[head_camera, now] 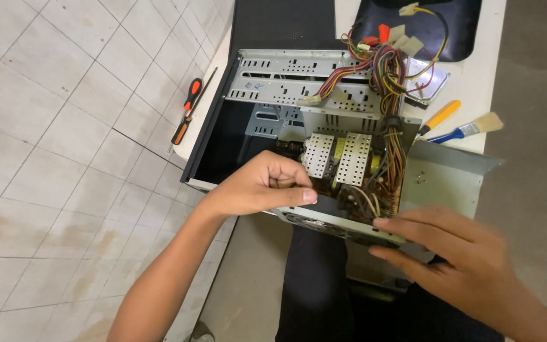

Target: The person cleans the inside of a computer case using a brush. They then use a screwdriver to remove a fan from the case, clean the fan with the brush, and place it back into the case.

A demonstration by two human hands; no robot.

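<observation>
An opened power supply unit [349,183] with two perforated metal heat sinks and a circuit board sits at the near edge of a computer case [273,95]. My left hand [261,185] grips its near left edge, fingers curled over the rim. My right hand [457,253] lies flat with fingers together against the unit's near right corner. A bundle of coloured wires [390,76] rises from the unit over the case. The unit's grey metal cover [444,177] lies beside it on the right.
An orange-and-black screwdriver [188,111] lies left of the case on the white table [476,82]. A hard drive [428,79], a yellow-handled tool [441,115] and a blue-handled brush [470,128] lie at the right. Tiled floor is on the left.
</observation>
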